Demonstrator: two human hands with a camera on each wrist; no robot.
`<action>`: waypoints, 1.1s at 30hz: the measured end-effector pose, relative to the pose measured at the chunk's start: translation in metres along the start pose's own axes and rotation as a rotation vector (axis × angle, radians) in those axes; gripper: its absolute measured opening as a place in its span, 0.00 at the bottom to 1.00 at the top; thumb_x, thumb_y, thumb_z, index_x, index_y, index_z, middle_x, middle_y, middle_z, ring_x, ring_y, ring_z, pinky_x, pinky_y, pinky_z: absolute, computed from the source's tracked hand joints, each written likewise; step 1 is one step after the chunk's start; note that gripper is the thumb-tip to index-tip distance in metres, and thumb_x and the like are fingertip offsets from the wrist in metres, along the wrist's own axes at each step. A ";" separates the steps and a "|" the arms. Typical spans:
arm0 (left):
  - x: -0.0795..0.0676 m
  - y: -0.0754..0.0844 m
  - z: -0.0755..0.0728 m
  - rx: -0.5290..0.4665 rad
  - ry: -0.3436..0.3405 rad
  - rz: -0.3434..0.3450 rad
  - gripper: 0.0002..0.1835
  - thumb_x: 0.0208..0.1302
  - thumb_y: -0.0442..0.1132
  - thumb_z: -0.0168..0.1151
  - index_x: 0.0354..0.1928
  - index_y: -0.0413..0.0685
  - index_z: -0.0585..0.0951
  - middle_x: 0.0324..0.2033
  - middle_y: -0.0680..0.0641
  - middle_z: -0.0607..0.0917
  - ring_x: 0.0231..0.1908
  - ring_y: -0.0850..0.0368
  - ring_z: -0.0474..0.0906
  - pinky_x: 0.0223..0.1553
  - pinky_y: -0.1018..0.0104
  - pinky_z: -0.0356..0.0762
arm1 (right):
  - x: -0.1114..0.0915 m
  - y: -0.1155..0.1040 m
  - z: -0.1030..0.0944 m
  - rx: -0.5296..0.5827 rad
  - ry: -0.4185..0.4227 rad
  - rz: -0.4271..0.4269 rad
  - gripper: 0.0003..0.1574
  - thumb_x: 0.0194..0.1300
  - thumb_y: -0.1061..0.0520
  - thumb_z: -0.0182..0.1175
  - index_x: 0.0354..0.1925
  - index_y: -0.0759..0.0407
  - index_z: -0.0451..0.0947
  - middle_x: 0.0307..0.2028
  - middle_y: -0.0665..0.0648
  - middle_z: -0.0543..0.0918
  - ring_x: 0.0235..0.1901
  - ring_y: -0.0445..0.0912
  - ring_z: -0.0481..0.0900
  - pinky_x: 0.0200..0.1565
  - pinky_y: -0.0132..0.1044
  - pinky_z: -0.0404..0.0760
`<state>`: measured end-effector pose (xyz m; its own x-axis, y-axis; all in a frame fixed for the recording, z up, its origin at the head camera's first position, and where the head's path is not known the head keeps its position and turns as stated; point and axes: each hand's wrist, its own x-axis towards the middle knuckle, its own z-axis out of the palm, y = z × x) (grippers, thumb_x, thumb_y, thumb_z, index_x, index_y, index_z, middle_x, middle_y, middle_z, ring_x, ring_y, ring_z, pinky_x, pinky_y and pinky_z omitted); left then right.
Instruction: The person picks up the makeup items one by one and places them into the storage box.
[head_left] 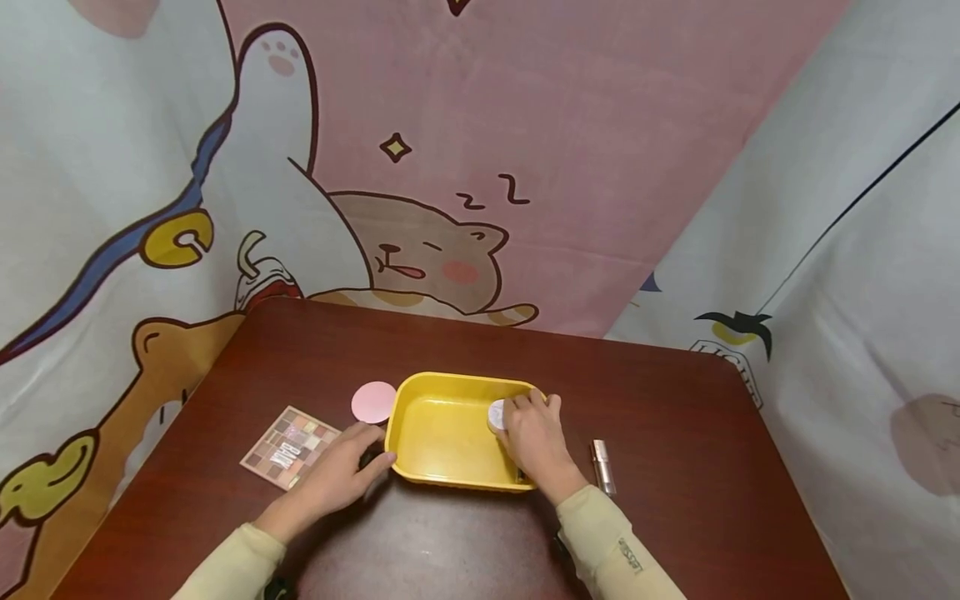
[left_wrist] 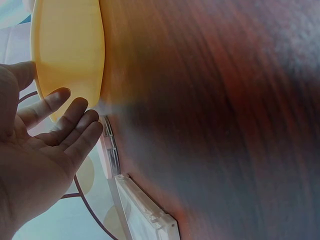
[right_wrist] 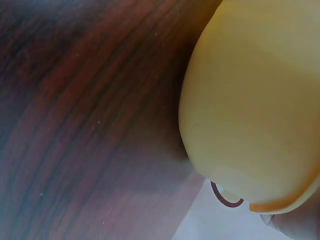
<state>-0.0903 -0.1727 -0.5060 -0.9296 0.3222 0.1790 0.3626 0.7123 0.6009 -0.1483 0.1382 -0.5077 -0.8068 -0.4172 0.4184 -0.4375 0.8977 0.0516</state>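
Mid-frame: my right fingers [head_left: 537,400] pinch white round thing [head_left: 496,415] over yellow tray [head_left: 450,437]; left fingers [left_wrist: 72,115] loose at its left end. Maybe putting in; next needs soft letting go.

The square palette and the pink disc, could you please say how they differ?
The square palette shows a multicoloured grid; the pink disc looks plain. The palette has corners, whereas the disc is round. The palette looks larger than the disc. Both lie on the table, left of the yellow tray.
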 end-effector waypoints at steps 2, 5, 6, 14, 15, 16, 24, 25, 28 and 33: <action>-0.001 0.000 -0.001 0.002 0.003 0.000 0.09 0.68 0.43 0.70 0.45 0.50 0.83 0.42 0.56 0.80 0.44 0.59 0.76 0.48 0.55 0.79 | 0.000 -0.001 0.000 -0.005 0.007 -0.001 0.21 0.55 0.47 0.78 0.31 0.61 0.82 0.31 0.59 0.84 0.38 0.57 0.77 0.39 0.52 0.64; -0.002 0.000 -0.001 0.010 0.003 0.006 0.08 0.68 0.42 0.70 0.44 0.51 0.83 0.42 0.56 0.80 0.43 0.60 0.76 0.47 0.56 0.79 | -0.001 0.000 -0.001 0.011 -0.003 -0.003 0.20 0.56 0.47 0.78 0.32 0.61 0.83 0.32 0.59 0.85 0.39 0.57 0.77 0.39 0.52 0.64; -0.002 0.000 -0.002 0.014 0.005 0.008 0.08 0.67 0.42 0.70 0.44 0.51 0.83 0.41 0.56 0.80 0.42 0.60 0.76 0.46 0.57 0.79 | -0.002 0.000 -0.002 0.025 -0.013 -0.003 0.19 0.56 0.47 0.78 0.33 0.61 0.84 0.34 0.59 0.86 0.39 0.57 0.77 0.40 0.52 0.64; 0.000 0.001 -0.004 0.015 0.012 0.017 0.08 0.68 0.43 0.70 0.44 0.52 0.83 0.41 0.57 0.80 0.42 0.60 0.76 0.46 0.57 0.79 | -0.009 0.017 -0.017 0.173 -0.028 0.035 0.14 0.62 0.54 0.72 0.43 0.61 0.85 0.47 0.61 0.85 0.47 0.58 0.77 0.46 0.54 0.66; 0.000 0.002 -0.004 0.013 0.012 0.022 0.08 0.68 0.43 0.70 0.44 0.52 0.83 0.41 0.56 0.80 0.42 0.60 0.76 0.46 0.57 0.79 | -0.011 0.020 -0.020 0.193 -0.011 0.041 0.14 0.63 0.55 0.72 0.44 0.62 0.85 0.47 0.61 0.85 0.48 0.58 0.77 0.46 0.54 0.66; 0.000 0.002 -0.003 0.011 0.014 0.028 0.08 0.68 0.43 0.70 0.44 0.51 0.83 0.41 0.56 0.80 0.41 0.60 0.76 0.46 0.57 0.79 | -0.013 0.024 -0.022 0.210 0.006 0.046 0.15 0.64 0.56 0.72 0.45 0.63 0.85 0.48 0.62 0.84 0.48 0.59 0.77 0.46 0.54 0.67; 0.002 0.003 -0.003 0.012 0.020 0.021 0.09 0.68 0.43 0.70 0.44 0.50 0.83 0.41 0.54 0.81 0.42 0.59 0.76 0.46 0.55 0.79 | -0.031 0.052 -0.033 0.247 0.096 0.112 0.20 0.64 0.58 0.70 0.51 0.70 0.84 0.49 0.66 0.82 0.48 0.61 0.76 0.46 0.55 0.68; 0.002 0.003 -0.003 0.013 0.016 0.016 0.09 0.68 0.43 0.70 0.45 0.50 0.83 0.41 0.54 0.81 0.42 0.59 0.76 0.46 0.55 0.79 | -0.034 0.055 -0.033 0.242 0.097 0.120 0.21 0.64 0.58 0.70 0.51 0.70 0.84 0.49 0.66 0.82 0.48 0.61 0.76 0.46 0.55 0.68; 0.002 0.003 -0.003 0.019 0.003 -0.001 0.09 0.68 0.43 0.70 0.45 0.50 0.83 0.41 0.54 0.80 0.42 0.58 0.76 0.47 0.54 0.79 | -0.041 0.062 -0.033 0.229 0.093 0.145 0.21 0.65 0.57 0.70 0.52 0.70 0.83 0.49 0.67 0.82 0.48 0.63 0.77 0.45 0.56 0.69; 0.002 0.004 -0.002 0.019 -0.008 -0.011 0.09 0.68 0.44 0.70 0.45 0.51 0.83 0.41 0.55 0.80 0.42 0.59 0.75 0.46 0.55 0.78 | -0.053 0.073 -0.036 0.210 0.061 0.198 0.23 0.65 0.57 0.70 0.53 0.71 0.83 0.50 0.69 0.82 0.48 0.64 0.77 0.45 0.58 0.70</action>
<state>-0.0905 -0.1710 -0.5014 -0.9330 0.3191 0.1661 0.3536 0.7278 0.5877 -0.1231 0.2312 -0.4941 -0.8621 -0.2217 0.4556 -0.3514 0.9094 -0.2225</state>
